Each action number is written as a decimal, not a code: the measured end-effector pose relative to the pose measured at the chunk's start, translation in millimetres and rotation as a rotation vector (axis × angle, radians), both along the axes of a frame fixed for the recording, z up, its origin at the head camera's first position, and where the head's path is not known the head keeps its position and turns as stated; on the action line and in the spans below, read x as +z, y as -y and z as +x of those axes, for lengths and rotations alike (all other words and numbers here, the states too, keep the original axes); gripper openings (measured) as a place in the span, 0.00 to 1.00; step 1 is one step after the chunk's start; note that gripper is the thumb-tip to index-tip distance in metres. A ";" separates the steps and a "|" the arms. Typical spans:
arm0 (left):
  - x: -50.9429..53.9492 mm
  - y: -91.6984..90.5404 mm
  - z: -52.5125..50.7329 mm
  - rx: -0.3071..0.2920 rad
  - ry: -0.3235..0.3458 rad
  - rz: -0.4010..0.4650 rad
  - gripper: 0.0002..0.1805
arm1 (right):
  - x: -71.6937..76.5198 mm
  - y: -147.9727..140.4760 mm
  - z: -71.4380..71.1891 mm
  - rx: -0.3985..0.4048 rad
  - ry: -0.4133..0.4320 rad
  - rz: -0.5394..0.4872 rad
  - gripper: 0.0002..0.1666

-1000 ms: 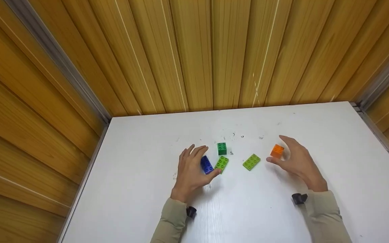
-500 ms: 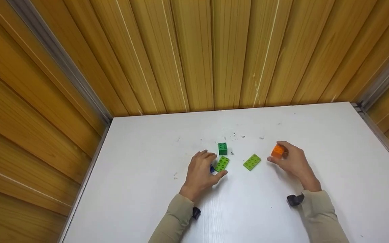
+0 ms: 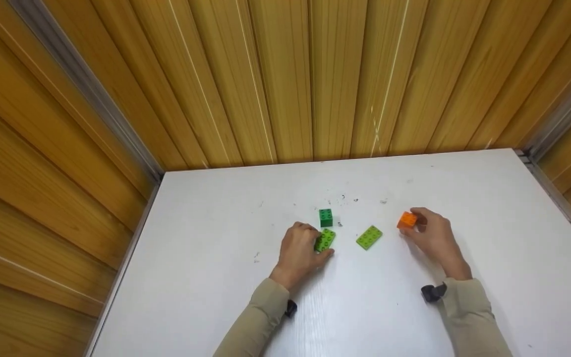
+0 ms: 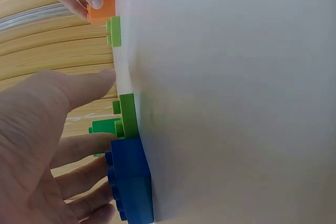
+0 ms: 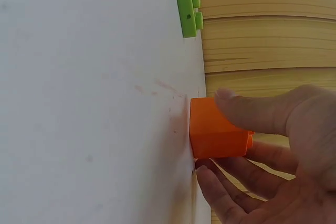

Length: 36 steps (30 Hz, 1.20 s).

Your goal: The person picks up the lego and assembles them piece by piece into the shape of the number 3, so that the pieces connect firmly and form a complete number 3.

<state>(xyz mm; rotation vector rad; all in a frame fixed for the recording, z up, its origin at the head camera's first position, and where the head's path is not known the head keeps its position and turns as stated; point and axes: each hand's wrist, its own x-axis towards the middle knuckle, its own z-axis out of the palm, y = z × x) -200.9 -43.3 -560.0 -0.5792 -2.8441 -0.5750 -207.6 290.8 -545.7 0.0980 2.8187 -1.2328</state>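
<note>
The left hand (image 3: 299, 252), thumb and fingers parted, is hanging well apart from the right hand (image 3: 433, 236). The blue brick (image 4: 132, 178) is lying beneath the left, contact unclear, with the left lime brick (image 3: 326, 240) just to its right, its long axis pointing away and slightly right; the small orange brick (image 3: 406, 219) is sitting in the right hand's pinch.
</note>
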 end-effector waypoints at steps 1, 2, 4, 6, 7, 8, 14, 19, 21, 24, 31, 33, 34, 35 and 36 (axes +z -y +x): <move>0.2 -0.2 -0.2 0.002 0.003 0.001 0.24 | 0.0 -0.4 0.0 -0.002 -0.001 -0.001 0.40; 0.5 -0.4 -0.3 0.004 0.002 0.000 0.24 | -0.1 -0.9 0.0 -0.003 -0.005 -0.001 0.39; 1.0 -0.7 -0.8 0.006 -0.002 -0.001 0.24 | -0.5 -2.2 -0.3 -0.004 -0.014 -0.006 0.38; 1.6 -0.9 -1.4 0.009 -0.012 -0.010 0.24 | -1.0 -3.3 -0.4 -0.007 -0.016 -0.011 0.37; 1.8 -1.0 -1.7 0.009 -0.019 -0.018 0.25 | -1.4 -3.8 -0.4 -0.007 -0.017 -0.013 0.37; 1.5 -1.0 -2.2 0.009 -0.026 -0.027 0.24 | -1.4 -4.0 -0.2 -0.007 -0.017 -0.014 0.37; 0.3 -2.5 -3.3 -0.003 -0.030 -0.047 0.24 | -2.0 -4.1 -0.3 -0.001 -0.019 -0.011 0.36; 0.2 -5.1 -1.7 -0.021 -0.036 -0.039 0.19 | -3.1 -4.0 -0.3 0.003 -0.050 -0.003 0.33; 0.3 -6.4 -0.7 -0.024 -0.039 -0.041 0.17 | -3.8 -4.2 -0.1 0.006 -0.070 0.005 0.32; 0.9 -7.8 0.9 -0.022 -0.025 -0.044 0.16 | -3.9 -4.0 0.5 0.010 -0.087 0.009 0.30; 2.8 -8.0 3.3 -0.050 0.041 -0.044 0.17 | -0.3 -1.7 1.2 0.007 -0.081 -0.007 0.31; 3.8 -8.1 3.5 -0.065 0.052 -0.045 0.16 | 2.2 -0.4 0.9 0.004 -0.081 -0.015 0.31; 4.3 -8.3 3.5 -0.073 0.058 -0.043 0.16 | 3.2 0.2 0.5 0.002 -0.080 -0.018 0.31; 4.8 -8.4 3.5 -0.081 0.067 -0.040 0.16 | 4.5 1.1 0.3 0.002 -0.077 -0.020 0.31; 5.5 -8.6 3.2 -0.089 0.073 -0.039 0.16 | 5.7 1.9 0.0 -0.001 -0.070 -0.024 0.32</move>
